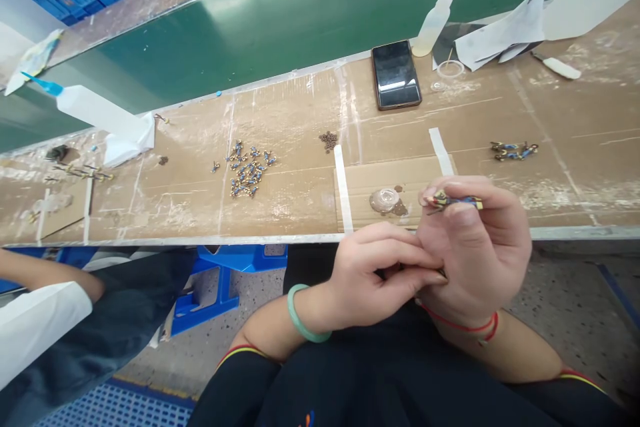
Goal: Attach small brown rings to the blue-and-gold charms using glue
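Note:
My right hand [480, 247], with a red string at the wrist, pinches a small blue-and-gold figurine [465, 202] between thumb and fingers, lying sideways just over the bench edge. My left hand [380, 273], wearing a pale green bangle, is closed and rests against my right palm. A small dark tip shows at its fingertips; the rest of what it holds is hidden. Behind my hands, a blob of clear glue [385, 200] sits on a taped cardboard piece [370, 177]. More small figurines [513, 151] lie to the right, and a cluster of similar figurines [247, 170] lies to the left.
A pile of tiny brown pieces [329, 141] lies behind the cardboard. Farther back are a phone [397, 75], a glue bottle [435, 23], a plastic ring [451, 69] and a white-handled tool [560, 67]. At left are a white bottle [97, 110] and another person's arm [55, 270].

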{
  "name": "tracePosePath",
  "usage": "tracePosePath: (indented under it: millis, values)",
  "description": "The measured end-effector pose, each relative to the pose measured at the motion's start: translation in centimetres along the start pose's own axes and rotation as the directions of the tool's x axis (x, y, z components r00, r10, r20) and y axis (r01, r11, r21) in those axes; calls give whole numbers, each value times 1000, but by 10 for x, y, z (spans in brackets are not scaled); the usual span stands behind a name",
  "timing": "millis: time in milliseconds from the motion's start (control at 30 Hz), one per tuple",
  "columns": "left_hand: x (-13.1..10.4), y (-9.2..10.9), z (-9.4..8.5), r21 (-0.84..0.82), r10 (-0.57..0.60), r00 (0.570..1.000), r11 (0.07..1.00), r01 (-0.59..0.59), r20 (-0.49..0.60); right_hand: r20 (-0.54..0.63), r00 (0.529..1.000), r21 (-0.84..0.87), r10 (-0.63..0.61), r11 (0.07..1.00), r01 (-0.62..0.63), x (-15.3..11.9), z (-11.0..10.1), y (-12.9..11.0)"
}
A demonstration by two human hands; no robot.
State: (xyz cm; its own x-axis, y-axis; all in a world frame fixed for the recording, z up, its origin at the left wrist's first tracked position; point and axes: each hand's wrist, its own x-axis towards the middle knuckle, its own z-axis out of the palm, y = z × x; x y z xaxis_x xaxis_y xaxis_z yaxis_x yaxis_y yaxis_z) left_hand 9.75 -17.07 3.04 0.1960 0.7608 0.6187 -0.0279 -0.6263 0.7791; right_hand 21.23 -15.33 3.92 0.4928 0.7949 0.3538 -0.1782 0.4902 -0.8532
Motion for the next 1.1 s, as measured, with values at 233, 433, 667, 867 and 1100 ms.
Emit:
tracePosePath:
  millis: [233, 433, 667, 867, 1100]
  values:
    - [13, -5, -23, 44, 198, 940, 975, -219, 278, 1, 976, 49, 217, 975, -217, -2, 3, -5]
    - [45, -3, -41, -17, 141, 873, 988, -150, 468, 98, 928, 6, 361, 932, -363, -7, 2, -12]
    - [27, -28, -40, -679, -329, 894, 583, 447, 306, 156, 963, 26, 222, 973, -228, 4, -6, 3]
    - [7, -39, -42, -822, -423, 856, 343, 455, 297, 277, 952, -213, 134, 974, -75, 20, -39, 15]
    - [0, -38, -49, -748, -422, 892, 538, 390, 161, 468, 881, -481, 72, 857, 186, 34, -47, 17]
